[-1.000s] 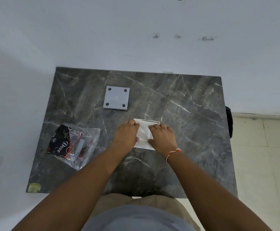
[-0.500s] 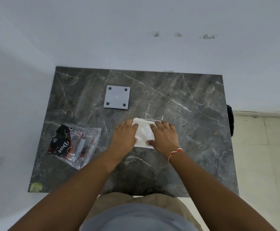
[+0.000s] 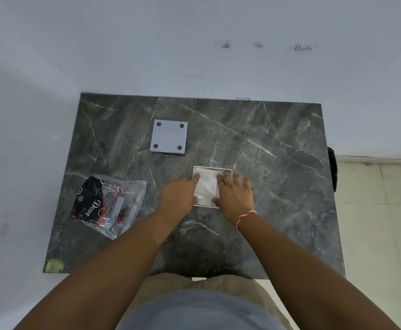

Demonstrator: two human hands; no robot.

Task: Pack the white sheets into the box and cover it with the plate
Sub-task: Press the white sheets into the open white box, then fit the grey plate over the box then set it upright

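Observation:
A small white square box [image 3: 212,168] sits at the middle of the dark marble table [image 3: 278,186]. Crumpled white sheets [image 3: 206,186] fill it. My left hand [image 3: 179,197] lies flat against the box's left side, fingertips on the sheets. My right hand [image 3: 236,194] presses on the sheets from the right, covering that edge of the box. The grey square plate [image 3: 169,136], with a dark hole at each corner, lies flat on the table up and to the left, apart from both hands.
A clear plastic bag [image 3: 107,206] with a black "Dove" pack and small parts lies at the left of the table. White walls border the table at the back and left. A tiled floor and a dark object [image 3: 332,170] are to the right.
Both hands have stayed on the sheets, pressing them lower; the box's white rim now shows around them at the top.

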